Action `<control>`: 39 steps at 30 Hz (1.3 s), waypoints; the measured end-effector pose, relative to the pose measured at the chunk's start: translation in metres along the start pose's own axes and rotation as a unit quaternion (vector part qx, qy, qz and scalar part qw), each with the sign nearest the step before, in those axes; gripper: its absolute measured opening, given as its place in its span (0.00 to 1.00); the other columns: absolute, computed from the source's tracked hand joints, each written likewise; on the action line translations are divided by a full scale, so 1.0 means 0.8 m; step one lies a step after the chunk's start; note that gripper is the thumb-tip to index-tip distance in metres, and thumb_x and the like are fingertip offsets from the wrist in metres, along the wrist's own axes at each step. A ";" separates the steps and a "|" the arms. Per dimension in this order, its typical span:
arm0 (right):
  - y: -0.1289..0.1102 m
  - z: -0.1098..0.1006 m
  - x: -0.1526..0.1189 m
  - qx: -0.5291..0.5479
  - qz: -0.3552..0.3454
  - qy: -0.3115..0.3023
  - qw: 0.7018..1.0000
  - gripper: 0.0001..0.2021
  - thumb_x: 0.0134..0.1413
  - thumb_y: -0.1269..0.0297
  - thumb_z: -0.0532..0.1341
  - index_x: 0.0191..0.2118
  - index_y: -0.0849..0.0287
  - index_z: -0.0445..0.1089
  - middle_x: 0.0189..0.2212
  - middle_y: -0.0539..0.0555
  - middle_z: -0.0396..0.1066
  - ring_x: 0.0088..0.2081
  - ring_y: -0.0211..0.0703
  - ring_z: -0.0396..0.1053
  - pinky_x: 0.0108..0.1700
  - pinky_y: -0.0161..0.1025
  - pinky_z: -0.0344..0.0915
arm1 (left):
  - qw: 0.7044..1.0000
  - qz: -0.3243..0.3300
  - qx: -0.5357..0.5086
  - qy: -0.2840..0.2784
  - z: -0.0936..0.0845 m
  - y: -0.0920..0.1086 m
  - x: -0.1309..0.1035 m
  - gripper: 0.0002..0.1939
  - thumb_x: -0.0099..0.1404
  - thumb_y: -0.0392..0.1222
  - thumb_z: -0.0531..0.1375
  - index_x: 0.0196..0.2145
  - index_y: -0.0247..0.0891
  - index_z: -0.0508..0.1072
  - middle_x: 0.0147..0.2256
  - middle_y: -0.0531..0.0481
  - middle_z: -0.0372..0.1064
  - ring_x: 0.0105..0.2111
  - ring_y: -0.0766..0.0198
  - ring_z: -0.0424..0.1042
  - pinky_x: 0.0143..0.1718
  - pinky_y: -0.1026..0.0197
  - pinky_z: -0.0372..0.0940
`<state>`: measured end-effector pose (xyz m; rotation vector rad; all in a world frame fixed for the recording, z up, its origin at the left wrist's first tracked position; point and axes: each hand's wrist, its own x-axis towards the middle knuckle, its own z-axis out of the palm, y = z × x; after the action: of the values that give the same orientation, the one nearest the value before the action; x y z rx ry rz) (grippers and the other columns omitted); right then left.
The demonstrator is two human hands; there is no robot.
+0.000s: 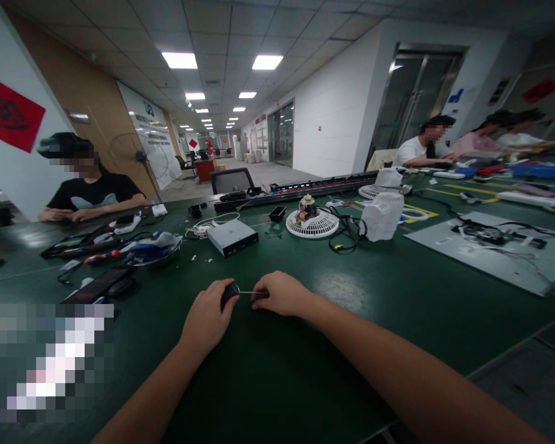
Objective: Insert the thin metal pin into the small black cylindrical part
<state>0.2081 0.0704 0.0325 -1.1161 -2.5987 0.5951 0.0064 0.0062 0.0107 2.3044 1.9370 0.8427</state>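
My left hand (207, 316) is closed around a small dark object with a rounded, shiny end (231, 291); its exact kind is hard to make out. Facing it, my right hand (281, 295) grips the dark handle of a screwdriver (246, 292). The thin metal shaft runs level toward the dark object, and its tip meets or nearly meets it. Both hands are low over the green table (277, 376). Beyond them sit a grey box-shaped drive (234, 237) and a white fan grille with its motor exposed (312, 223).
Tools and cloth (155, 246) are heaped at the left. A white plastic housing (383, 217) with a black cable stands right of the grille. A flat metal panel (490, 253) lies far right. A person (97, 191) sits across at left; several others sit at right.
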 end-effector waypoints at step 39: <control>-0.007 0.010 -0.003 0.065 -0.046 0.093 0.992 0.08 0.52 0.60 0.63 0.37 0.58 0.72 0.31 0.50 0.75 0.31 0.38 0.70 0.31 0.32 0.59 | 0.988 0.099 -0.110 -0.036 -0.002 0.008 -0.001 0.14 0.60 0.35 0.61 0.45 0.42 0.74 0.44 0.49 0.74 0.44 0.58 0.74 0.48 0.53 0.69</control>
<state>0.2031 0.0626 0.0280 -0.9563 -2.4015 0.5988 0.0115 0.0032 0.0138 2.3819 1.5197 0.9219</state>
